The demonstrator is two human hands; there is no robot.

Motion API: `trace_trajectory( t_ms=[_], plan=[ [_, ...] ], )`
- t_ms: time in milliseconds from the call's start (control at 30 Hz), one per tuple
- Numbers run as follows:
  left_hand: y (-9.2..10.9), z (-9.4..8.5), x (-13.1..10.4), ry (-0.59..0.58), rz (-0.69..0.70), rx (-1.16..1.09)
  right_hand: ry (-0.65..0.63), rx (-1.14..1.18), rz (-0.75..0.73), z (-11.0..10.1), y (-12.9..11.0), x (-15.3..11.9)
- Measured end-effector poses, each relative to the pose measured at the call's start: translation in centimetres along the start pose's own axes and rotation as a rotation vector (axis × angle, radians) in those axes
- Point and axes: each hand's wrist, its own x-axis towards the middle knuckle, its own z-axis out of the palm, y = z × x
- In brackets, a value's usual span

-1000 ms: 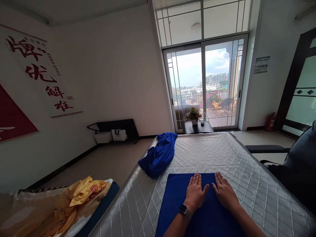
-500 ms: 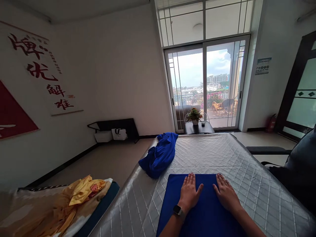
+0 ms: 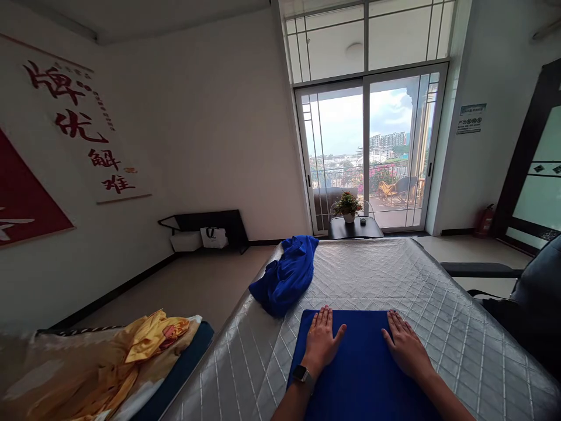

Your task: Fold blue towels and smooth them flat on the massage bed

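A flat blue cloth (image 3: 359, 362) lies smooth on a silver quilted table cover (image 3: 464, 327). My left hand (image 3: 322, 339) rests palm down near the cloth's far left corner, fingers stretched out and thumb apart; a dark watch is on that wrist. Near the far right corner, my right hand (image 3: 405, 345) lies flat on the cloth, its fingers pointing away from me. Neither hand grips anything. Beyond the left hand, a crumpled blue cloth (image 3: 287, 278) sits at the left edge of the cover.
Yellow and beige fabric (image 3: 149, 345) is piled at the lower left. A small black table (image 3: 356, 228) with a potted plant (image 3: 348, 206) stands past the far edge. At the right is a black chair (image 3: 541, 280).
My left hand has slid left across the blue cloth, toward its left edge. The right hand stays nearly in place, and the view has shifted slightly.
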Motion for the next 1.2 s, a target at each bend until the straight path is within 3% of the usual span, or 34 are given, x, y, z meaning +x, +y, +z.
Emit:
trace_trajectory(
  t_ms=[700,1200],
  plan=[
    [-5.4,0.3,-0.4,0.094,-0.123,0.034,0.000,0.002,-0.016,0.7,0.5,0.2],
    [-5.3,0.2,-0.2,0.072,-0.147,0.061,-0.018,-0.018,-0.013,-0.1,0.2,0.2]
  ],
)
